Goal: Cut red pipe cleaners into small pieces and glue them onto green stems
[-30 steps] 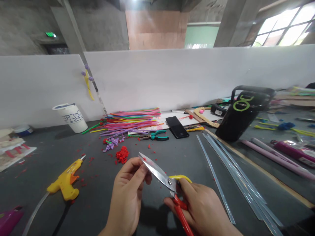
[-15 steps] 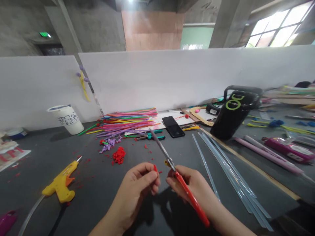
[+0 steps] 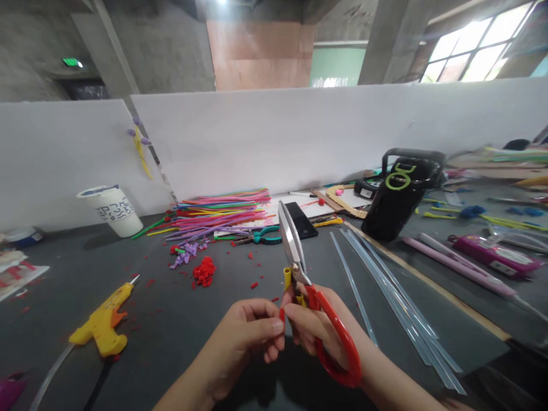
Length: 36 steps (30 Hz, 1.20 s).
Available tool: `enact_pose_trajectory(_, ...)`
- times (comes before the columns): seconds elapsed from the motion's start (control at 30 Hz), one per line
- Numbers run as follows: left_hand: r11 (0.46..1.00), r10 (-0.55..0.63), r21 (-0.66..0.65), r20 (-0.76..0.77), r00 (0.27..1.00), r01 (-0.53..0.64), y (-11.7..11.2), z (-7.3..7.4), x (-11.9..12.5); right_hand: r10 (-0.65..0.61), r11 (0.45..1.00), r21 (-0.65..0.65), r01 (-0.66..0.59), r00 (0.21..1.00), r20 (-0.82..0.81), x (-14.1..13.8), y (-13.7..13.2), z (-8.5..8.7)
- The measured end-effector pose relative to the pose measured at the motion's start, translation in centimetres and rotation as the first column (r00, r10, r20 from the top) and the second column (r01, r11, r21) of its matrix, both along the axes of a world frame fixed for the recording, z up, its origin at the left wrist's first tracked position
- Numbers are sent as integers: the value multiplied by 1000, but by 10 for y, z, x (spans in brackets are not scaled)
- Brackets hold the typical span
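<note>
My left hand [image 3: 242,337] pinches a small red strip [image 3: 281,315] between thumb and forefinger. Close against it, my right hand [image 3: 327,314] is wrapped round red-handled scissors [image 3: 292,237], whose blades point up and away and look closed. The right thumb and fingertips are at the red strip too; whether they grip it I cannot tell. A yellow part [image 3: 287,278] shows beside the scissors' pivot. Beyond the hands lie a heap of red bits [image 3: 204,270] and some purple bits [image 3: 188,254].
A yellow glue gun [image 3: 103,322] lies at left, a white cup [image 3: 113,211] behind it. Bundled pipe cleaners [image 3: 218,214], pliers [image 3: 263,235] and a phone [image 3: 302,220] are at the back. Clear glue sticks [image 3: 394,297] and a black bottle [image 3: 400,197] stand or lie right.
My hands have come together at the red strip. The scissors have turned in my right hand, their blades now more upright and seen broadside. The view has shifted slightly.
</note>
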<state>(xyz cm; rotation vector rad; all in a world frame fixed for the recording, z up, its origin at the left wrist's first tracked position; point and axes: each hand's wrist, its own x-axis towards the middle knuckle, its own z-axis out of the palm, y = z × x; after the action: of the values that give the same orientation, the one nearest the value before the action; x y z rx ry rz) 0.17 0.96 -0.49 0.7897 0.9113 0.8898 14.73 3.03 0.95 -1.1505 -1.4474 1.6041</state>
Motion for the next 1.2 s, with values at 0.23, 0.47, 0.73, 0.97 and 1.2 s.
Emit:
enact_pose_trajectory(0.23, 999, -38, -10, 7, 999, 38, 2, -3, -1, 60, 998, 18, -60, 998, 1, 3, 1, -4)
enact_pose_trajectory(0.47, 996, 19, 88, -112, 993, -9, 4, -3, 0, 21, 999, 48, -25, 997, 75, 3, 2, -7)
enact_pose_trajectory(0.73, 944, 210, 315, -345, 915, -98, 5, -11, 4, -31, 979, 204, -9, 981, 192, 2, 5, -14)
enact_pose_trajectory(0.97, 955, 216, 268, -332, 918, -128, 3, -2, 8, -11, 984, 177, -23, 982, 188, 0, 3, -11)
enact_pose_trajectory(1.2, 867, 421, 384, -219, 880, -319, 2, 8, -7, -99, 875, 459, -156, 870, 484, 16, -2, -7)
